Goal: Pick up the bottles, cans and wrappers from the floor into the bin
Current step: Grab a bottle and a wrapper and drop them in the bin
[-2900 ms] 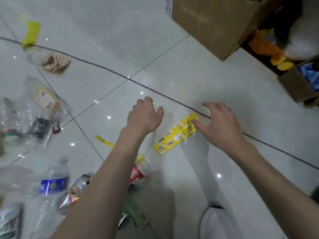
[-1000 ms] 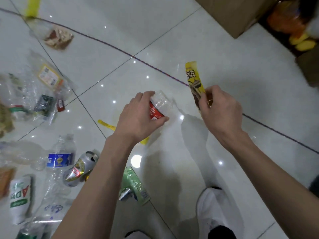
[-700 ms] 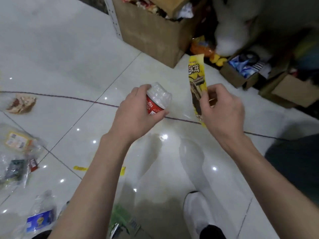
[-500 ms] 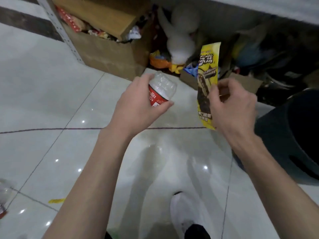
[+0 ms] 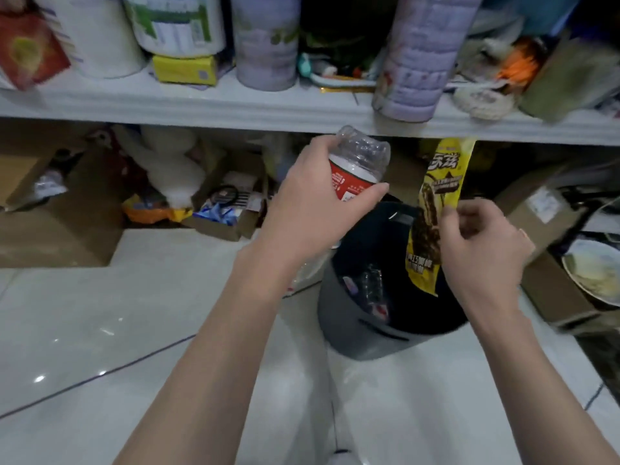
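The left grip (image 5: 312,209) was curled round the clear red-labelled plastic bottle (image 5: 359,162); the right grip (image 5: 479,243) pinched the long yellow wrapper (image 5: 439,169), held upright. The dark round bin (image 5: 355,327) sat just below, nearer the right.

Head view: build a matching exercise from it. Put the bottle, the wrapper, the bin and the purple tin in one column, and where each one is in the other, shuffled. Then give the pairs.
Things:
1. bottle
2. wrapper
3. bin
4. purple tin

Places:
A. standing on the shelf
B. standing on the floor
C. gripped in the left hand
D. pinched in the right hand

Pairs: 1-C, 2-D, 3-B, 4-A
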Tool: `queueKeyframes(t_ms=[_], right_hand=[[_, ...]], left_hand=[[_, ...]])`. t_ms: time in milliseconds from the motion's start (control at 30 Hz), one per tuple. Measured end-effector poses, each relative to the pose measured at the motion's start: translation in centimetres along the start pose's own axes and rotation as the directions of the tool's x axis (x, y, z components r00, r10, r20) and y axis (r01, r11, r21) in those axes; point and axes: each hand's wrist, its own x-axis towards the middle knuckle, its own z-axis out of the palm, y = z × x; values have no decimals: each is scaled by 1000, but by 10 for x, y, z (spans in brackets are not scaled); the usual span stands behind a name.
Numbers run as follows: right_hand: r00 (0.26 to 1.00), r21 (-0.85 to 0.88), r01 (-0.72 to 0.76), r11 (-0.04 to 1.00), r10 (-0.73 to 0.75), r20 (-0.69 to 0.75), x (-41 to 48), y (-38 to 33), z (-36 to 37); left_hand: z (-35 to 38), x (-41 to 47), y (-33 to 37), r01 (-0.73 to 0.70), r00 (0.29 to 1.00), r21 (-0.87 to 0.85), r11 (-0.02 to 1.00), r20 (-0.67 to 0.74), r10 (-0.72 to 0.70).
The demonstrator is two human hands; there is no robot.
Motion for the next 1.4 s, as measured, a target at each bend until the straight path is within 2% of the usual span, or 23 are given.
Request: queueKeyframes(t_ms=[100, 200, 433, 600, 700, 900, 1033, 1167, 1267, 1400], right_hand=[[997, -45, -73, 996, 72, -21, 10, 43, -7], [992, -60, -124, 990, 125, 23, 5, 72, -5], [986, -80, -155, 985, 159, 48, 0, 93, -6], [994, -50, -100, 994, 102, 34, -1, 76, -3], [999, 13, -15, 1000, 15, 38, -4, 51, 6], [962, 123, 163, 979, -186, 201, -33, -23, 55], [882, 218, 273, 937, -335, 333, -72, -83, 104], [752, 345, 384, 856, -507, 421, -130, -153, 154], [615, 467, 450, 761, -643, 456, -182, -206, 182], [378, 611, 503, 610, -792, 480, -261, -268, 210]], left_hand=[[47, 20, 18, -12, 999, -81, 997, 44, 15], [83, 25, 20, -18, 997, -95, 995, 69, 25], [119, 21, -2, 14, 988, -5, 1000, 153, -13], [96, 15, -20, 28, 989, 58, 998, 146, -37], [67, 5, -38, 36, 993, 132, 991, 104, -50], [-33, -32, -95, 121, 990, 362, 924, 18, -137], [-122, -76, -131, 242, 970, 448, 861, -101, -220], [-215, -140, -161, 402, 914, 512, 759, -265, -306], [-270, -200, -178, 531, 842, 498, 685, -403, -360], [-315, -286, -194, 704, 693, 397, 589, -566, -447]])
